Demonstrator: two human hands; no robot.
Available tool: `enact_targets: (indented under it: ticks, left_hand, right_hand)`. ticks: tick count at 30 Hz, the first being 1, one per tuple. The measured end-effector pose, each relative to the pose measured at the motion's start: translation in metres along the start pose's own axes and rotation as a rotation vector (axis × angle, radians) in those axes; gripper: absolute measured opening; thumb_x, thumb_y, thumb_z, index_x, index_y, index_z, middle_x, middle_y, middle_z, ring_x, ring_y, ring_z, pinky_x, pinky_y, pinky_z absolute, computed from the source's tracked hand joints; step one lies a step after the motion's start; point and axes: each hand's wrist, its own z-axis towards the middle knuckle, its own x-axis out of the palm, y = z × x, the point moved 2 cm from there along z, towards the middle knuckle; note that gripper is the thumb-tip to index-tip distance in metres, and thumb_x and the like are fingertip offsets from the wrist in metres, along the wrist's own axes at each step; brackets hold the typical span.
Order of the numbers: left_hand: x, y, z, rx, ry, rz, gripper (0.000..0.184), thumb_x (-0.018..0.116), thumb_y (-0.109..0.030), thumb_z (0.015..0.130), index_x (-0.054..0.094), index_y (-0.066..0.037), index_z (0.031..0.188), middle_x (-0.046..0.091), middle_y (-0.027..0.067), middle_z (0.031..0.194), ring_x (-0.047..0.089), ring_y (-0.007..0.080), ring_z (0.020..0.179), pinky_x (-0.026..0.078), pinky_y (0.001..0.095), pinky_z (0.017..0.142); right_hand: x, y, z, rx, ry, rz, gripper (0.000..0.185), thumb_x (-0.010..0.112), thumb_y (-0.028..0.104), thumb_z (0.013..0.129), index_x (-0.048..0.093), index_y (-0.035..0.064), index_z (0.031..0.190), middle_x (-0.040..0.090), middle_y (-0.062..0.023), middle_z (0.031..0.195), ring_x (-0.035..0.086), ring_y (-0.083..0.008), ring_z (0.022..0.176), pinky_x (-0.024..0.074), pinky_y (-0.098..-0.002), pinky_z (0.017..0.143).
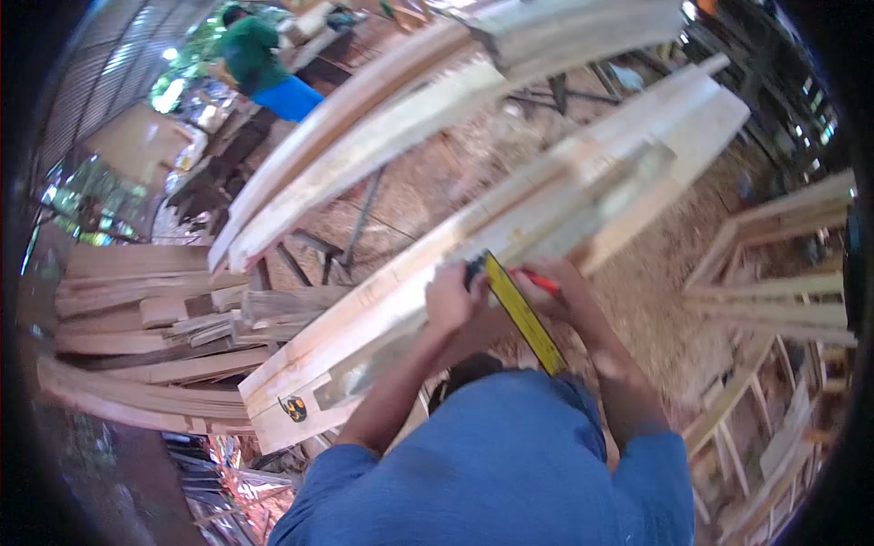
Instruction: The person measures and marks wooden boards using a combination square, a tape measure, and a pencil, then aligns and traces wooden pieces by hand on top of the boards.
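Observation:
My left hand (452, 298) is closed around the dark end of a square with a yellow blade (523, 312), over the near side of a long pale board (401, 288). The blade slants down toward my blue shirt. To the right of it, my right hand (557, 284) is closed on a red marking tool (541, 281), mostly covered by the fingers. A black and orange tape measure (293, 408) lies on the board's lower left end. A greyish strip of wood (364, 367) rests along the board.
Long curved planks (364, 141) stand on trestles ahead. Stacked boards (137, 300) are at the left. Wooden frames (774, 291) stand at the right. Another person (252, 56) in a green top is at the upper left. Shavings cover the ground.

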Motion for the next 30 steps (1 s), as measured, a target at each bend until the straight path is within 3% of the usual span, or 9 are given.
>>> enact_targets:
  ticks: [3,6,12,15,18,21,23,25,30]
  left_hand:
    - [-0.005,-0.003,-0.002,0.053,-0.07,0.005,0.04,0.066,-0.045,0.09,0.065,-0.006,0.102,0.066,0.0184,0.099,0.061,0.0385,0.099,0.05,0.0531,0.077]
    - [-0.01,-0.006,-0.003,0.038,-0.079,0.018,0.042,0.069,-0.044,0.088,0.066,-0.006,0.105,0.067,0.0175,0.1,0.064,0.038,0.096,0.051,0.0507,0.077]
    - [-0.013,-0.007,-0.004,0.07,-0.125,-0.001,0.041,0.07,-0.043,0.088,0.067,-0.005,0.105,0.068,0.0166,0.1,0.066,0.0368,0.094,0.052,0.0489,0.076]
    - [-0.01,-0.007,-0.007,0.08,-0.156,-0.031,0.039,0.07,-0.042,0.088,0.067,-0.006,0.103,0.067,0.0173,0.098,0.065,0.0379,0.093,0.051,0.0497,0.075]
    - [-0.011,-0.003,-0.003,0.009,-0.06,-0.024,0.039,0.068,-0.044,0.089,0.067,-0.007,0.103,0.066,0.0167,0.1,0.062,0.0381,0.098,0.049,0.0523,0.078]
    - [-0.005,-0.006,-0.002,-0.032,0.012,-0.039,0.039,0.067,-0.043,0.089,0.067,-0.006,0.104,0.066,0.0184,0.102,0.06,0.0389,0.102,0.047,0.0552,0.081]
    - [-0.007,-0.011,0.002,-0.063,0.041,-0.057,0.039,0.069,-0.042,0.088,0.068,-0.006,0.1,0.067,0.0185,0.098,0.063,0.0398,0.095,0.049,0.0528,0.079]
    - [-0.005,-0.018,0.004,0.065,-0.097,-0.057,0.034,0.071,-0.037,0.088,0.066,-0.004,0.094,0.067,0.0187,0.091,0.064,0.0395,0.086,0.051,0.051,0.074]
    - [0.014,-0.052,0.034,0.056,-0.027,-0.073,0.038,0.069,-0.041,0.09,0.066,-0.003,0.095,0.068,0.0164,0.093,0.066,0.0383,0.089,0.051,0.0528,0.074]
  right_hand:
    - [-0.021,0.027,-0.006,0.083,0.076,-0.056,0.024,0.062,0.025,0.093,0.075,0.0087,0.106,0.071,-0.0217,0.091,0.07,-0.0405,0.086,0.0551,-0.0466,0.077]
    - [-0.011,0.017,0.002,0.058,0.059,0.071,0.021,0.063,0.016,0.091,0.074,0.002,0.103,0.07,-0.0214,0.087,0.071,-0.0331,0.08,0.0547,-0.0393,0.074]
    - [0.004,0.01,0.006,0.042,-0.022,0.055,0.02,0.064,0.014,0.09,0.074,0.0017,0.102,0.071,-0.0192,0.086,0.071,-0.0284,0.078,0.0544,-0.037,0.073]
    - [-0.027,0.024,-0.011,0.161,0.108,-0.023,0.024,0.068,0.025,0.088,0.074,0.007,0.103,0.071,-0.0202,0.091,0.07,-0.0379,0.088,0.0562,-0.0418,0.077]
    - [-0.047,-0.011,-0.048,0.262,0.249,-0.151,0.023,0.068,0.023,0.09,0.074,0.0046,0.103,0.074,-0.0153,0.088,0.072,-0.031,0.082,0.0566,-0.0363,0.076]
    - [-0.054,-0.064,-0.084,0.414,0.15,0.214,0.021,0.066,0.019,0.093,0.073,0.0025,0.104,0.073,-0.0065,0.083,0.069,-0.0198,0.076,0.055,-0.0313,0.073]
    - [-0.072,-0.049,-0.091,0.486,0.024,0.335,0.022,0.064,0.018,0.095,0.073,0.0013,0.107,0.071,-0.0023,0.087,0.065,-0.0121,0.082,0.0528,-0.0281,0.074]
    - [-0.079,-0.055,-0.102,0.508,-0.11,0.278,0.023,0.063,0.017,0.095,0.072,0.002,0.111,0.072,-0.0049,0.089,0.066,-0.0135,0.084,0.0528,-0.0293,0.075]
    - [-0.086,-0.044,-0.1,0.408,-0.291,0.096,0.027,0.064,0.021,0.095,0.071,0.0032,0.115,0.073,-0.0122,0.093,0.069,-0.0234,0.084,0.0539,-0.0349,0.079]
